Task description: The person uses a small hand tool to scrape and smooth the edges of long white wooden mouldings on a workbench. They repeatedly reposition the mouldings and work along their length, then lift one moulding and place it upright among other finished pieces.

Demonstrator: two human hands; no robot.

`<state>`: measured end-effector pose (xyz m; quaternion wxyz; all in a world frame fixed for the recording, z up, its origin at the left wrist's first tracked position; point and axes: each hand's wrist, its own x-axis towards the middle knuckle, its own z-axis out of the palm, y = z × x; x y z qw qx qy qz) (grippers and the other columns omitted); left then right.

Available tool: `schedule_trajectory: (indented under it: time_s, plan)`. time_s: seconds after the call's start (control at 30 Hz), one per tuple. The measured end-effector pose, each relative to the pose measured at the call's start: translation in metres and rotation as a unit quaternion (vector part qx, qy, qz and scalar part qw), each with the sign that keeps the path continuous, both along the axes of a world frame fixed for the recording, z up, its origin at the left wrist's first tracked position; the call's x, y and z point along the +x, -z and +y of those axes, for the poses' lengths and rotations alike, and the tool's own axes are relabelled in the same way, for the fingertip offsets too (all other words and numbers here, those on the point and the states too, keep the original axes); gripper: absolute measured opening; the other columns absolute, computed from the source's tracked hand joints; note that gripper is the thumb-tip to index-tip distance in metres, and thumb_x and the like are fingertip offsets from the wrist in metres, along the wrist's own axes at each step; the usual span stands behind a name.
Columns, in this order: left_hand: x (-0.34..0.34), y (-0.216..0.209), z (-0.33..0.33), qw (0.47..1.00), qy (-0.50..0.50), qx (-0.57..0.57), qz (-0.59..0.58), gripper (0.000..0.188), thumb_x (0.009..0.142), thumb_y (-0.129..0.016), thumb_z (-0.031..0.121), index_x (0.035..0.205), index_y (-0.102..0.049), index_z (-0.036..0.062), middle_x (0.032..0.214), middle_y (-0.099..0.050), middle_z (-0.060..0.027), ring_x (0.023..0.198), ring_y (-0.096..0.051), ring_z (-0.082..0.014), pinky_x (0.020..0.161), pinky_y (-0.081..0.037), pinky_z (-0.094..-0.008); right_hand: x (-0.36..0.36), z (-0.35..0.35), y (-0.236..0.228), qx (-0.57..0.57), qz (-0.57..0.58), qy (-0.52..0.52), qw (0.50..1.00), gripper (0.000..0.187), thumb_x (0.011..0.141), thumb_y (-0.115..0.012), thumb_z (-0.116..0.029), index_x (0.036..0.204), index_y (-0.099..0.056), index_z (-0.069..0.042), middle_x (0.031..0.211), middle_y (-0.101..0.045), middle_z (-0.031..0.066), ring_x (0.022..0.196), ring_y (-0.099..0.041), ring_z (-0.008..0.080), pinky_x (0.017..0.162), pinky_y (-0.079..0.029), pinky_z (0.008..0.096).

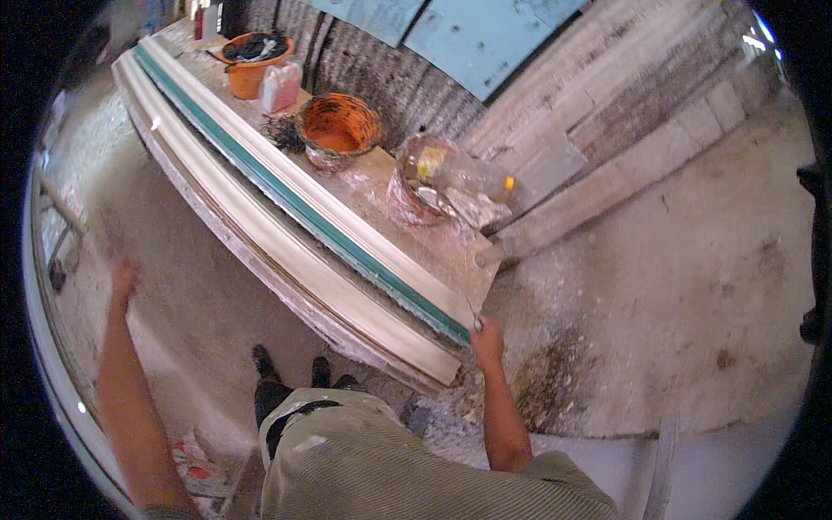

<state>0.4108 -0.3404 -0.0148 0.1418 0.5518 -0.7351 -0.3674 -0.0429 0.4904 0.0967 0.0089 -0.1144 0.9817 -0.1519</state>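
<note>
A long green mould strip (pixel 303 211) runs the length of the workbench, with a white moulding (pixel 334 227) along its far side. Parallel to these, a cream-white moulding (pixel 295 251) lies nearer to me at the bench's front. My right hand (pixel 488 342) is closed at the near end of the green strip; a thin dark thing shows at its fingertips, too small to name. Off to the left, over the floor, my left hand (pixel 124 276) hangs apart from the bench, its fingers smeared by motion.
On the bench's back side stand an orange bucket (pixel 248 80) with dark contents, a plastic bag (pixel 282 87), an orange basin (pixel 347 130) and a messy tub (pixel 412 195) with a clear yellow-capped bottle (pixel 472 173) on top. A corrugated wall (pixel 364 65) rises behind.
</note>
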Motion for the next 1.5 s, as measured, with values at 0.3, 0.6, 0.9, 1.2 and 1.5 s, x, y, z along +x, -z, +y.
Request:
schedule_trajectory:
  time_s: [0.3, 0.6, 0.9, 1.2, 1.5]
  plan:
    - [0.014, 0.158, 0.244, 0.939, 0.064, 0.327, 0.086, 0.027, 0.091, -0.061, 0.024, 0.111, -0.063, 0.0056, 0.091, -0.070, -0.0078, 0.062, -0.062, -0.0172, 0.047, -0.048, -0.0314, -0.036, -0.111, 0.047, 0.020, 0.015, 0.002, 1.000, 0.039, 0.086, -0.060, -0.015, 0.125, -0.066, -0.016, 0.120, -0.063, 0.0155, 0.108, -0.065, 0.0359, 0.089, -0.054, 0.0480]
    - [0.084, 0.177, 0.324, 0.892, -0.071, 0.446, 0.036, 0.034, 0.093, -0.062, 0.026, 0.122, -0.056, 0.0104, 0.099, -0.070, -0.0074, 0.071, -0.065, -0.0207, 0.057, -0.051, -0.0383, -0.050, 0.079, 0.040, 0.247, -0.115, 0.251, 0.929, 0.035, 0.087, -0.062, -0.025, 0.115, -0.072, -0.007, 0.117, -0.071, 0.0181, 0.106, -0.069, 0.0378, 0.089, -0.054, 0.0539]
    - [0.138, 0.154, 0.363, 0.864, -0.115, 0.467, -0.151, 0.035, 0.094, -0.062, 0.030, 0.125, -0.058, 0.0156, 0.109, -0.069, -0.0105, 0.085, -0.065, -0.0282, 0.070, -0.052, -0.0448, -0.048, 0.154, 0.025, -0.146, -0.412, 0.044, 0.899, 0.037, 0.079, -0.074, -0.003, 0.115, -0.075, -0.010, 0.084, -0.071, 0.0035, 0.068, -0.064, 0.0116, 0.057, -0.051, 0.0300]
    - [-0.004, 0.117, 0.317, 0.956, -0.042, 0.276, 0.087, 0.023, 0.090, -0.070, 0.024, 0.101, -0.069, 0.0044, 0.089, -0.069, -0.0086, 0.077, -0.065, -0.0195, 0.069, -0.050, -0.0329, -0.100, 0.068, 0.036, -0.139, -0.360, -0.059, 0.921, 0.031, 0.083, -0.073, -0.007, 0.113, -0.076, -0.010, 0.081, -0.070, -0.0011, 0.061, -0.060, 0.0105, 0.053, -0.048, 0.0304]
    - [0.027, 0.128, 0.272, 0.955, -0.160, 0.235, 0.084, 0.022, 0.091, -0.069, 0.023, 0.099, -0.070, 0.0027, 0.085, -0.072, -0.0102, 0.073, -0.066, -0.0225, 0.067, -0.052, -0.0354, -0.110, -0.263, 0.072, -0.272, -0.324, -0.192, 0.885, 0.026, 0.087, -0.070, -0.005, 0.113, -0.073, -0.002, 0.084, -0.069, 0.0030, 0.059, -0.057, 0.0085, 0.054, -0.046, 0.0258]
